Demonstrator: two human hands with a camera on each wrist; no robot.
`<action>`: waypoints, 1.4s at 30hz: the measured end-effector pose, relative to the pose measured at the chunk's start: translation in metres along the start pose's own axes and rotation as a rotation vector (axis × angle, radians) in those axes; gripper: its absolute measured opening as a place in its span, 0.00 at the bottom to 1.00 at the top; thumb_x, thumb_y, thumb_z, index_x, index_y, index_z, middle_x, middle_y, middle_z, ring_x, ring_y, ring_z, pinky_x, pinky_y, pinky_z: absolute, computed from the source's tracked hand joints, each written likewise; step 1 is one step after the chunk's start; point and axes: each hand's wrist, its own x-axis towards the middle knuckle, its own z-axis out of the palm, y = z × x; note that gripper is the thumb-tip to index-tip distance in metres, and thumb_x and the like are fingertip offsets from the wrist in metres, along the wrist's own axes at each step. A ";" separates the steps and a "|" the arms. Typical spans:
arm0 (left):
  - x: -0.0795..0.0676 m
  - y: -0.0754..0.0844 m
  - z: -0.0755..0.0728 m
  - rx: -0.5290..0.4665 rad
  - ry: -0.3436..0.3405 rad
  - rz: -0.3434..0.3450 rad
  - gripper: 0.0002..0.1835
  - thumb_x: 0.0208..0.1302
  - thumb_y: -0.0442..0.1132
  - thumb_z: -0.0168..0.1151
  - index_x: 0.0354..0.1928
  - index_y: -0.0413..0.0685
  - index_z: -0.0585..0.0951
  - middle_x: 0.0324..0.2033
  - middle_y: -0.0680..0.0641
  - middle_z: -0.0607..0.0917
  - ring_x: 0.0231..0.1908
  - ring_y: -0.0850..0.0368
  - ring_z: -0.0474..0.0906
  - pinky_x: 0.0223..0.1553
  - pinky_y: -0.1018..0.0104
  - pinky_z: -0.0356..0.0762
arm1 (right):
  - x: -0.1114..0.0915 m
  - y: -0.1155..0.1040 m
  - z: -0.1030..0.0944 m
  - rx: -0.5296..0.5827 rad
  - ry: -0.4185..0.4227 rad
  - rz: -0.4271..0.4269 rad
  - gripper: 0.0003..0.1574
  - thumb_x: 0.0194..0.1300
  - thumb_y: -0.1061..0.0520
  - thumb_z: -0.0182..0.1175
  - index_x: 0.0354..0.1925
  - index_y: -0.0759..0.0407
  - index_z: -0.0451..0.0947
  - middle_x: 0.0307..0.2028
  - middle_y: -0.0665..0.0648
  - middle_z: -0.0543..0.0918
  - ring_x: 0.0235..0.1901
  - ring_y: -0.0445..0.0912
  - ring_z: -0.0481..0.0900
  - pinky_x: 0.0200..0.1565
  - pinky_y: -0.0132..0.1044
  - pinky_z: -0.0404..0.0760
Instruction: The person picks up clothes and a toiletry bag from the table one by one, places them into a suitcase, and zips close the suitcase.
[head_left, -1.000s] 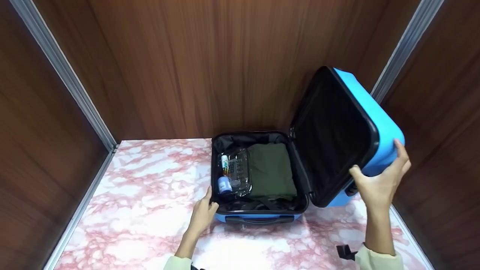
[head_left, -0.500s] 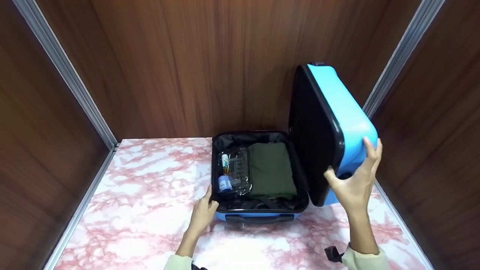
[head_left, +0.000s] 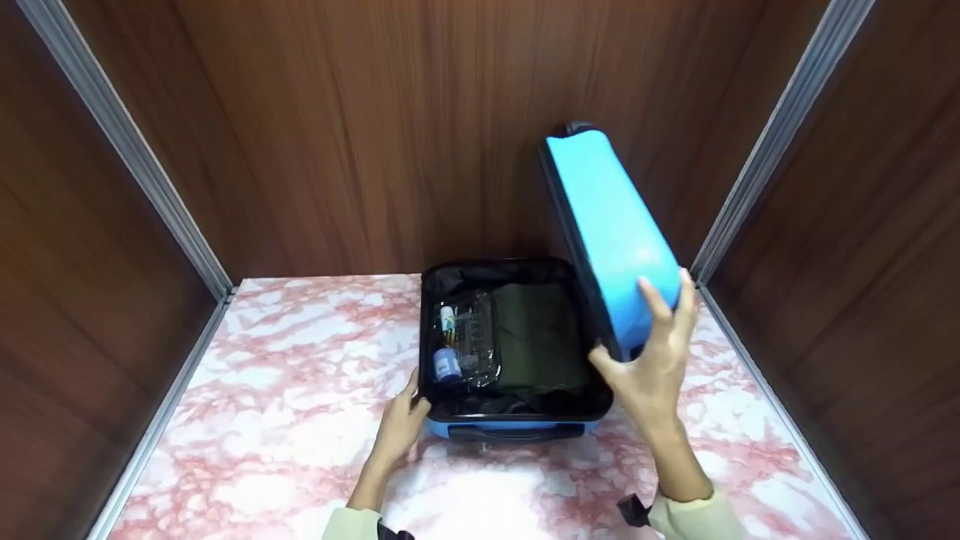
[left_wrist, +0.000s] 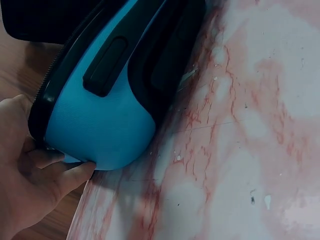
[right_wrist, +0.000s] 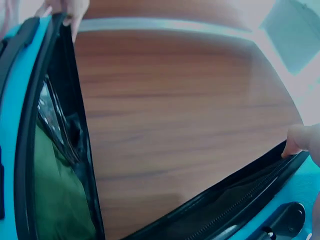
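Note:
A small blue suitcase (head_left: 439,429) with a black rim lies on the table, its lid (head_left: 611,217) raised at a steep angle on the right. My left hand (head_left: 401,422) holds the base's near left corner, fingers against the blue shell (left_wrist: 100,130) in the left wrist view. With thumb on the black edge and fingers on the shell, my right hand (head_left: 651,367) grips the lid's near corner. Inside the base, a clear pouch (head_left: 476,330) with a blue bottle (head_left: 447,364) and a white tube (head_left: 448,319) sits left of a folded dark green cloth (head_left: 534,330).
The table (head_left: 300,360) has a pink and white marbled top. Brown wood-grain panels (head_left: 337,135) stand behind and on both sides, with metal strips (head_left: 135,142) at the corners. A black carry handle (head_left: 517,432) is on the base's near side.
My right hand has swung the lid leftward and up from its leaned-back position, so its blue outer side now faces me more. My left hand stays at the base's corner.

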 end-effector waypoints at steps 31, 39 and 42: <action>-0.001 0.001 0.001 -0.341 -0.195 -0.042 0.30 0.78 0.37 0.45 0.76 0.33 0.53 0.73 0.29 0.60 0.66 0.30 0.67 0.52 0.45 0.82 | -0.049 -0.027 0.065 -0.190 -0.220 -0.446 0.58 0.28 0.67 0.74 0.64 0.42 0.76 0.69 0.73 0.64 0.66 0.72 0.62 0.61 0.76 0.60; -0.003 0.003 0.002 -0.372 -0.212 -0.070 0.29 0.81 0.39 0.39 0.76 0.32 0.54 0.71 0.27 0.62 0.67 0.30 0.66 0.53 0.47 0.82 | -0.074 -0.027 0.081 -0.240 -0.277 -0.546 0.56 0.35 0.68 0.64 0.67 0.38 0.73 0.69 0.71 0.66 0.67 0.71 0.63 0.59 0.73 0.62; -0.003 0.004 0.002 -0.423 -0.246 -0.076 0.30 0.82 0.44 0.33 0.76 0.31 0.52 0.72 0.26 0.60 0.68 0.28 0.63 0.56 0.43 0.79 | -0.082 -0.027 0.086 -0.267 -0.298 -0.573 0.58 0.35 0.68 0.66 0.67 0.36 0.72 0.70 0.69 0.66 0.67 0.71 0.63 0.59 0.72 0.63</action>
